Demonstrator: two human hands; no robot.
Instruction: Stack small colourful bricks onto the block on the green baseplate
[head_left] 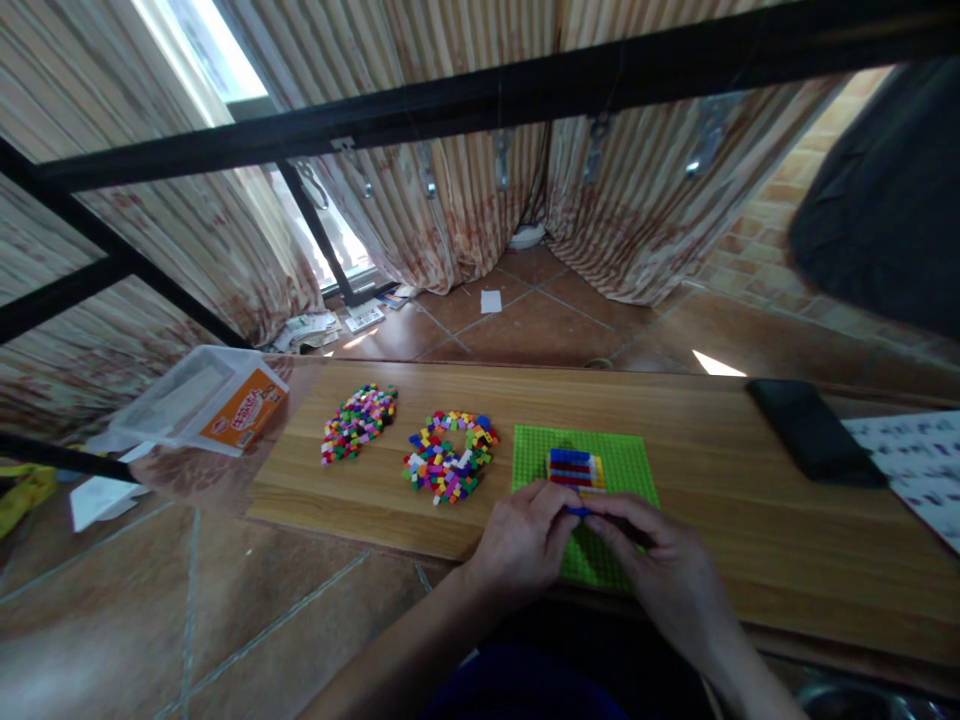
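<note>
A green baseplate (626, 462) lies on a wooden board (712, 480). On it sits a small block of stacked rows in blue, red and yellow bricks (574, 468). My left hand (521, 543) and my right hand (660, 560) meet over the plate's near half, fingers pinched together on a small blue brick (577, 511). Two piles of loose coloured bricks lie to the left: a nearer pile (448, 456) and a farther pile (358, 421).
A clear plastic box with an orange label (217, 400) lies tipped at the board's left end. A black phone (815, 430) and a printed sheet (926, 470) sit at the right. Black metal bars (480, 95) cross overhead. Papers litter the tiled floor by the curtains.
</note>
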